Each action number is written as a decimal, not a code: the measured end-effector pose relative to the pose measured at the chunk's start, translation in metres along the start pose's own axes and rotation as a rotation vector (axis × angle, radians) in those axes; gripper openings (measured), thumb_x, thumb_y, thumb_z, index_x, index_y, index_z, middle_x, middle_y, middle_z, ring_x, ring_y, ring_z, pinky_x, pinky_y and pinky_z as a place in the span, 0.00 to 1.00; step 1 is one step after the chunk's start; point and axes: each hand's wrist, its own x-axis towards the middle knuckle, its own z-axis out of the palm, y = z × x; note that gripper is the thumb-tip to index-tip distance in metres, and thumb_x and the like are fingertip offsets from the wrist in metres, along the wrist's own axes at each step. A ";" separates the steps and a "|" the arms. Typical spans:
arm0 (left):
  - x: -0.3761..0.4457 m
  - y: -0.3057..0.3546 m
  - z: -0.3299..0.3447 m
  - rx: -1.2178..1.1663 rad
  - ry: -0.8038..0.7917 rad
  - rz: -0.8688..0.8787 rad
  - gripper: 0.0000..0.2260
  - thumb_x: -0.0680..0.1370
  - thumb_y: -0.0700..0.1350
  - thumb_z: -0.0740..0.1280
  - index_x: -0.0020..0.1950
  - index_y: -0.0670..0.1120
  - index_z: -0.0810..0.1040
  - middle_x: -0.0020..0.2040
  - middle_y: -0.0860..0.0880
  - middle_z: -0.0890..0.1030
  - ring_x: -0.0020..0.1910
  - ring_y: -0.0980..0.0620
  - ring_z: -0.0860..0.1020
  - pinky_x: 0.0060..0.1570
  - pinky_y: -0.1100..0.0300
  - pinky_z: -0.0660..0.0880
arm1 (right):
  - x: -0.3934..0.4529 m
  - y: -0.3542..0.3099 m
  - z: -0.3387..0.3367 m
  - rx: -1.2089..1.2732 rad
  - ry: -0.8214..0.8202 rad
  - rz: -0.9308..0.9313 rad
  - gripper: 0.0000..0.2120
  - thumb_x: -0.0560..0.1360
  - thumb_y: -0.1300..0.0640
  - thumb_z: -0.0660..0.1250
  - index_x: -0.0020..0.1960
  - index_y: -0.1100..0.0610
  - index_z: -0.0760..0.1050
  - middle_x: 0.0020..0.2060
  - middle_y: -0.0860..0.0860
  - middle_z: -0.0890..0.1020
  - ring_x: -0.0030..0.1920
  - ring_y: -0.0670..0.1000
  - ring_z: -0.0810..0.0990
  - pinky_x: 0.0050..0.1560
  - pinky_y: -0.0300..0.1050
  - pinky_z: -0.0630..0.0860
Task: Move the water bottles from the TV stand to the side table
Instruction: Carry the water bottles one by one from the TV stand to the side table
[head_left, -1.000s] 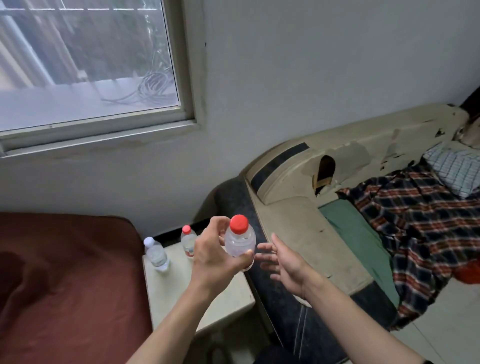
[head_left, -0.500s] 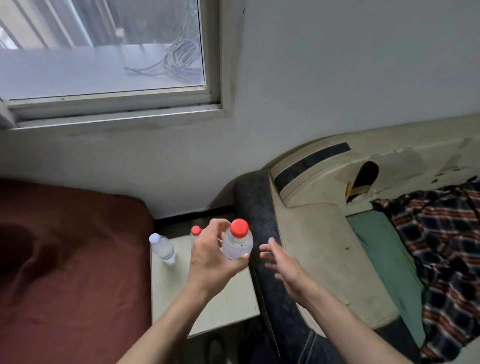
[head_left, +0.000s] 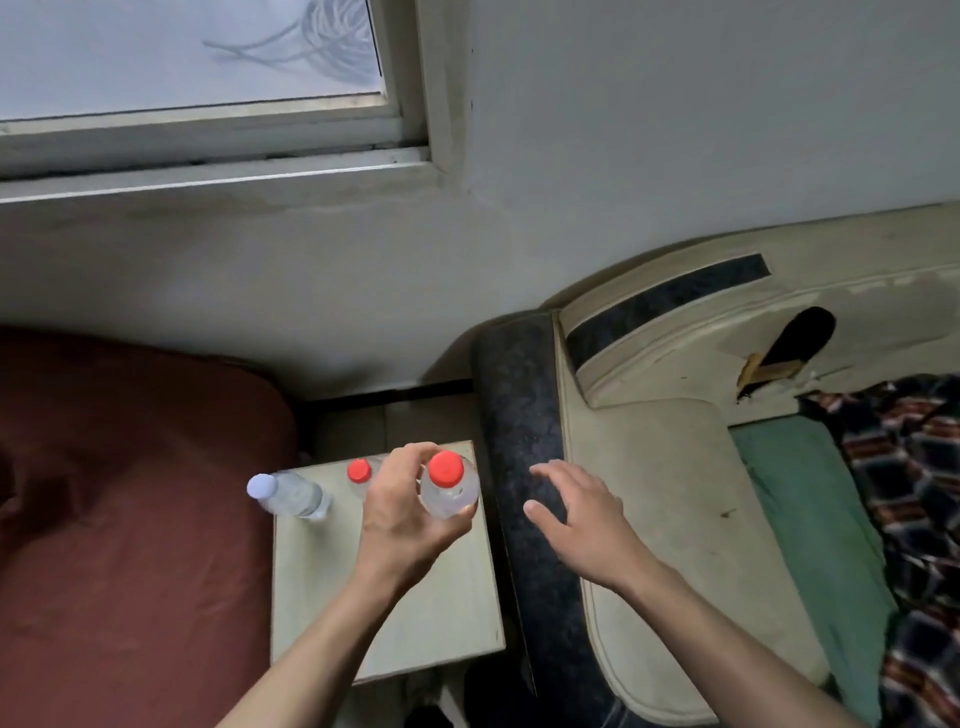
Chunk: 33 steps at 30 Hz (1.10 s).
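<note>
Bottle (head_left: 448, 493) with the red cap sits in your left hand (head_left: 402, 512), upright above the far right part of the desk (head_left: 415, 613). Your fingers (head_left: 410, 457) curl round its far side and your thumb wraps the near side low down, so the grip is closed on the clear body just under the cap. Whether its base touches the desk you cannot tell; the hand hides it.

Your right hand (head_left: 582, 525) hovers just right of the bottle, apart from it, palm down over the dark bed edge (head_left: 519, 426). Its fingers are spread and nearly straight, holding nothing.

Two more bottles stand on the desk at its far edge. The white-capped bottle (head_left: 288, 494) is at the far left corner, leaning left in this wide view, well clear of your hand. The second red-capped bottle (head_left: 359, 475) is between it and the held one, mostly hidden behind your left hand, only the cap and shoulder showing. All three bottles look clear; how full they are is hard to judge.

The desk is a pale square top wedged between a red-brown bed (head_left: 130, 519) on the left and the cream bed frame (head_left: 649, 493) on the right. A green sheet (head_left: 800, 509) and a plaid cloth (head_left: 909, 467) lie on the right bed. A window (head_left: 208, 104) is above on the grey wall.
</note>
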 end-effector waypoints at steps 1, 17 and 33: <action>0.003 -0.004 0.006 -0.001 0.010 -0.011 0.21 0.64 0.46 0.79 0.53 0.53 0.75 0.46 0.57 0.78 0.46 0.56 0.77 0.43 0.60 0.75 | 0.008 0.004 0.000 -0.043 -0.010 -0.014 0.23 0.79 0.41 0.58 0.72 0.44 0.65 0.72 0.43 0.67 0.73 0.48 0.63 0.71 0.52 0.61; 0.040 -0.089 0.091 0.080 0.028 -0.194 0.22 0.65 0.46 0.79 0.56 0.49 0.76 0.49 0.52 0.78 0.48 0.51 0.77 0.50 0.52 0.78 | 0.080 0.052 0.020 -0.244 -0.103 -0.095 0.26 0.79 0.40 0.57 0.76 0.45 0.60 0.75 0.47 0.63 0.76 0.50 0.58 0.75 0.52 0.53; 0.025 -0.131 0.123 0.120 -0.032 -0.377 0.30 0.66 0.47 0.81 0.63 0.51 0.73 0.57 0.50 0.78 0.56 0.48 0.76 0.53 0.44 0.79 | 0.085 0.059 0.051 -0.128 -0.172 -0.030 0.26 0.79 0.41 0.58 0.76 0.46 0.61 0.75 0.47 0.63 0.76 0.50 0.58 0.75 0.52 0.54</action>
